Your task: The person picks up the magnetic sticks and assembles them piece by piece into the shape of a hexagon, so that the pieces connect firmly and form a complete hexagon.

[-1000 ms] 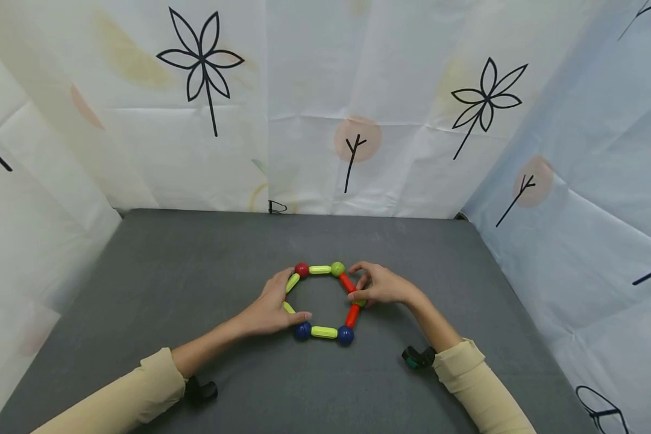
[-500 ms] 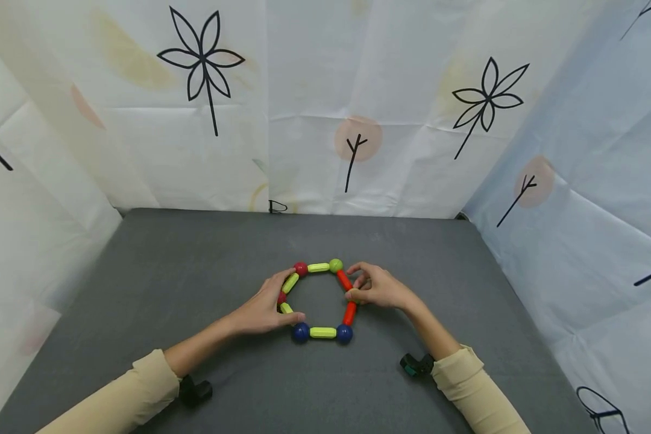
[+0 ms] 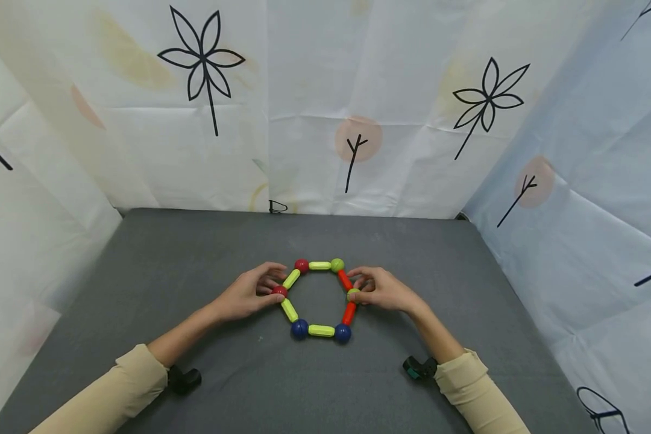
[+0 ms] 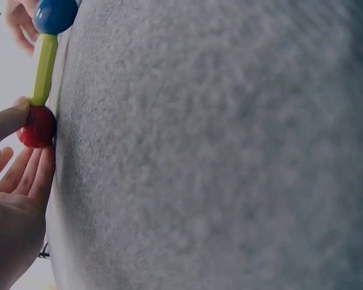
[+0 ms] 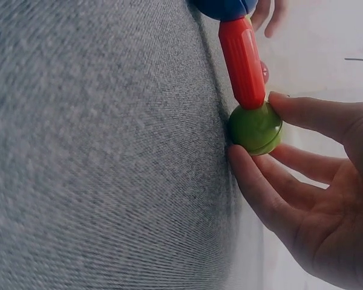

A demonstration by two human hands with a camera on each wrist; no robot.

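Note:
A closed six-sided ring of balls and rods lies flat on the grey table. My left hand (image 3: 245, 295) pinches the red ball (image 4: 36, 127) at its left corner between thumb and fingers. At the right corner, my right hand (image 3: 384, 290) pinches a green ball (image 5: 254, 128), which the thumb partly hides in the head view. Yellow-green rods (image 3: 321, 331) form the left, far and near sides. Two red rods (image 3: 349, 313) form the right side. Two blue balls (image 3: 299, 328) mark the near corners; another red ball (image 3: 301, 266) and a green ball (image 3: 337, 265) mark the far ones.
The grey cloth-covered table (image 3: 206, 247) surrounds the ring. White curtains (image 3: 304, 78) with leaf and tree prints stand behind it and at both sides. Black wrist devices (image 3: 184, 381) are on both forearms, by the rolled sleeves.
My left hand has drawn back to the left, from spanning the ring's left side to pinching its red corner ball. The ring has shifted slightly left and away, with my right hand staying on the green ball.

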